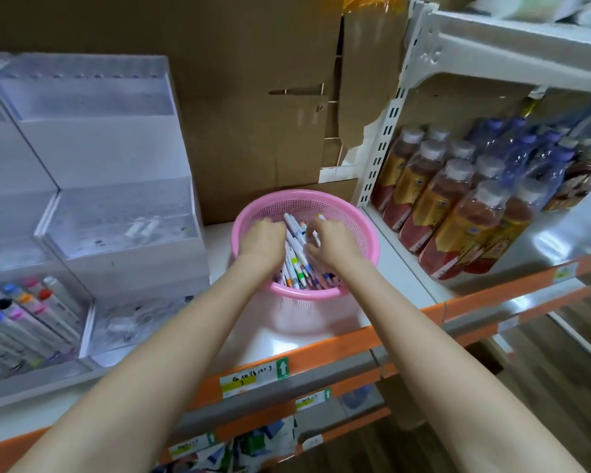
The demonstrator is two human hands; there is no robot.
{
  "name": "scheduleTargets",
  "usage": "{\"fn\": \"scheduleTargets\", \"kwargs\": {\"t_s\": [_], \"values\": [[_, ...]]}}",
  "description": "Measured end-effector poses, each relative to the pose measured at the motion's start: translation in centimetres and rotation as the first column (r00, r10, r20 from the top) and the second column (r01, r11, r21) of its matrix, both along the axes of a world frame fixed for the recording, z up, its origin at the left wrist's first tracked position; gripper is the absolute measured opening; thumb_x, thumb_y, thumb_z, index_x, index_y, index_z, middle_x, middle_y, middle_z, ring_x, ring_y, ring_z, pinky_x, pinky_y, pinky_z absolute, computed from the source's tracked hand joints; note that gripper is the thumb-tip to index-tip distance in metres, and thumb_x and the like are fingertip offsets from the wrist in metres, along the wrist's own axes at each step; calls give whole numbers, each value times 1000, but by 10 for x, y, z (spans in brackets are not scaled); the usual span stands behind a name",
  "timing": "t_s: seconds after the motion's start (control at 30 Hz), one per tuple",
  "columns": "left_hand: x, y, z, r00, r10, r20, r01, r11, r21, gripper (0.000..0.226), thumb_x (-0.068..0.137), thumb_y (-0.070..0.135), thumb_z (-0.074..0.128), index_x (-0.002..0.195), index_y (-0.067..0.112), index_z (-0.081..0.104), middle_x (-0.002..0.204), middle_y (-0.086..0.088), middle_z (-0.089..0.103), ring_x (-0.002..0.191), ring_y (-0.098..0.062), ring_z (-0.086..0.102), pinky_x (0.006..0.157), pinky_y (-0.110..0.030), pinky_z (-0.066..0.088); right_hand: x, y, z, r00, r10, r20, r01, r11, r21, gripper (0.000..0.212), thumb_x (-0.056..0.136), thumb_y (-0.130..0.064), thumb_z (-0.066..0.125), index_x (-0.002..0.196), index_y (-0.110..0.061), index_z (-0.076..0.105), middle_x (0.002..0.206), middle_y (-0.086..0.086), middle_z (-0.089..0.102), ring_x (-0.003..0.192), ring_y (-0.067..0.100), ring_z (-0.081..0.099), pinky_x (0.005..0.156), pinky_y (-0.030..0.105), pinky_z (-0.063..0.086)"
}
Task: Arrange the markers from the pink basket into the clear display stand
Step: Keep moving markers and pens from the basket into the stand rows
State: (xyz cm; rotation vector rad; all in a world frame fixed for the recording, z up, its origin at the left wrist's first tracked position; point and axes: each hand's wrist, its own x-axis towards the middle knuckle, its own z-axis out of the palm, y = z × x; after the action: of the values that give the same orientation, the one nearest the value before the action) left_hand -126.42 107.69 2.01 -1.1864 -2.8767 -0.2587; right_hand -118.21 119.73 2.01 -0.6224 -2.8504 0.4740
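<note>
A round pink basket [355, 218] stands on the white shelf, holding several white markers [296, 254] with coloured caps. Both my hands reach into it. My left hand [261, 238] lies on the markers at the basket's left side with its fingers curled down among them. My right hand [333, 242] is at the right side, its fingers curled round white markers. To the left stands the tiered clear display stand [116, 213]; its upper tiers look nearly bare and its lowest left section [31, 319] holds several markers with coloured caps.
Brown cardboard [253, 114] backs the shelf behind the basket. A white slotted upright [382, 138] separates the bay on the right, packed with bottled drinks [458, 206]. An orange price rail [321, 356] with labels runs along the shelf's front edge, with lower shelves below.
</note>
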Motion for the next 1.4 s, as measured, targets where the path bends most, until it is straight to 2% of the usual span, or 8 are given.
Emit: {"fn": "scheduleTargets", "kwargs": {"t_s": [0.17, 0.4, 0.6, 0.9, 1.0, 1.17, 1.3, 1.4], "values": [[3, -1, -2, 991, 129, 28, -130, 991, 33, 32, 92, 10, 53, 123, 3, 49, 116, -20, 57, 100, -33, 59, 76, -37, 48, 1, -2, 2, 1000, -15, -4, 14, 993, -119, 18, 84, -21, 64, 101, -15, 65, 85, 5, 64, 85, 26, 60, 67, 32, 43], [2, -6, 6, 971, 95, 221, -150, 957, 248, 22, 82, -4, 54, 99, 6, 64, 95, -11, 67, 86, -27, 62, 71, -38, 54, 2, 1, 2, 999, -38, -15, 34, 971, -238, 36, 76, -1, 59, 107, -15, 71, 92, 4, 68, 82, 20, 61, 70, 26, 46], [3, -11, 14, 953, 31, 302, -124, 948, 293, 35, 81, 4, 66, 116, 6, 63, 109, -8, 66, 96, -22, 61, 69, -23, 41, 2, 1, 0, 996, -44, -72, 24, 966, -259, 35, 81, -10, 67, 115, -15, 70, 97, 8, 71, 90, 22, 65, 80, 32, 51], [0, -13, 17, 933, 6, 361, -110, 957, 267, 43, 77, 10, 73, 115, 7, 52, 106, -9, 64, 95, -23, 60, 69, -28, 46, 3, 2, 3, 999, -10, -53, -7, 952, -306, 54, 76, -10, 73, 128, -15, 61, 105, 7, 70, 93, 20, 64, 78, 28, 50], [-4, -12, 16, 910, 41, 413, -164, 949, 268, 36, 75, 9, 72, 106, 5, 54, 97, -9, 65, 87, -24, 61, 69, -37, 52, 5, 2, 4, 996, -54, -73, 24, 930, -366, 59, 75, -8, 77, 131, -11, 57, 92, 4, 67, 79, 17, 62, 69, 27, 49], [-5, -12, 15, 892, -21, 452, -178, 903, 391, 48, 80, 7, 68, 126, 8, 55, 111, -8, 65, 95, -22, 63, 78, -36, 55, 6, 3, 7, 981, -138, -134, 51, 859, -509, 51, 79, -9, 76, 126, -12, 57, 83, -4, 59, 67, 15, 63, 58, 32, 57], [-1, -15, 18, 893, -112, 436, -139, 853, 502, 55, 82, 7, 68, 134, 15, 51, 123, -4, 61, 97, -17, 61, 77, -36, 56, 9, 0, 11, 961, -72, -268, -65, 882, -467, 63, 79, -7, 74, 136, -20, 50, 120, 0, 62, 103, 19, 61, 81, 38, 55], [1, -20, 24, 909, -123, 398, -155, 787, 597, 50, 80, 10, 71, 127, 18, 57, 110, -2, 66, 88, -11, 61, 75, -28, 54, 13, -3, 16, 939, -45, -340, -116, 891, -438, 61, 79, -6, 73, 135, -21, 52, 132, -4, 58, 115, 18, 56, 91, 33, 49]]}}
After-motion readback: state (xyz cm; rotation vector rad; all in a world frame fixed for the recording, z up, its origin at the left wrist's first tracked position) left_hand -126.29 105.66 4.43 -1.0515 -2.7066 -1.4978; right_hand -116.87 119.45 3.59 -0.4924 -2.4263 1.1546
